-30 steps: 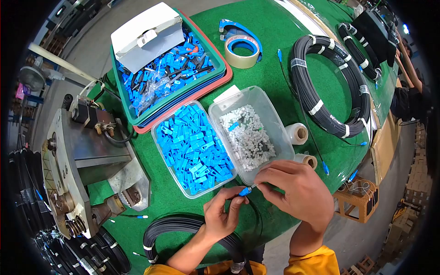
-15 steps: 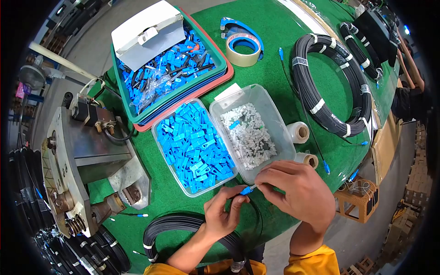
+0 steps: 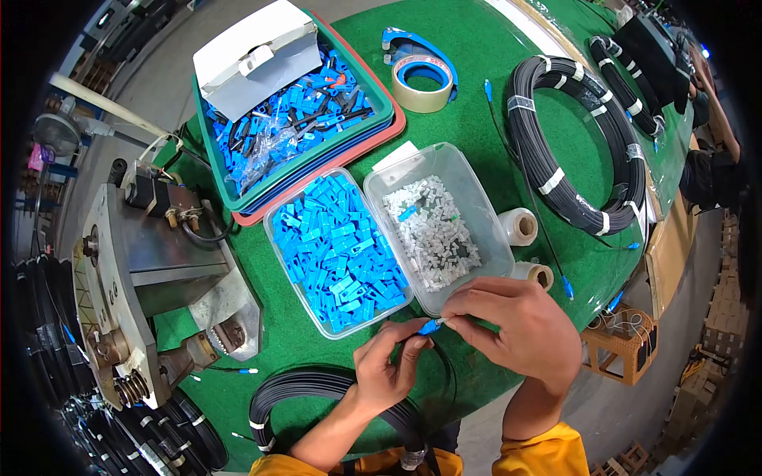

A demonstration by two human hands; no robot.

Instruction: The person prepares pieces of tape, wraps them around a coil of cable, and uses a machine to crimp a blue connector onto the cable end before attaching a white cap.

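Two tubs (image 3: pixel 490 238), tape (image 3: pixel 423 101) beyond | left hand (image 3: pixel 384 369) pinching blue connector (image 3: pixel 429 327) | right hand (image 3: pixel 516 329) pinching tip (image 3: pixel 441 320)

"Where does the head view look from?"

"From above the near side of the counter (image 3: pixel 480 47); the wearer's yellow sleeves (image 3: pixel 544 454) come in at the near edge."

"Which way does it face?"

"Forward and steeply down, into the clear tub (image 3: pixel 478 214), with the floor (image 3: pixel 165 71) showing beyond."

"How near is it?"

"Close enough that the left hand (image 3: pixel 389 366) and right hand (image 3: pixel 517 327) look large, a little nearer than the middle."

"And how wide?"

"Very: metal machine (image 3: pixel 178 230) at left to another person (image 3: pixel 706 176) at far right, inside a rounded dark border."
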